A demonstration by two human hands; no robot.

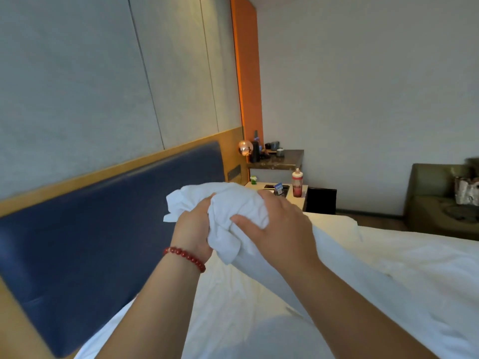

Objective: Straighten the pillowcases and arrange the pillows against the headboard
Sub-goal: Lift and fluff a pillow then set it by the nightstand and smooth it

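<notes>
A white pillow in a crumpled pillowcase is lifted above the bed, its end bunched between both hands. My left hand, with a red bead bracelet at the wrist, grips the loose cloth on the left. My right hand wraps over the pillow's end, fingers curled round the fabric. The rest of the pillow trails down and right under my right forearm. The dark blue padded headboard with its wood frame runs along the left, close behind the pillow.
White bedding covers the bed below and to the right. A nightstand with a bottle and small items stands past the bed's far corner. A shelf with cups hangs above it. A sofa sits at the right.
</notes>
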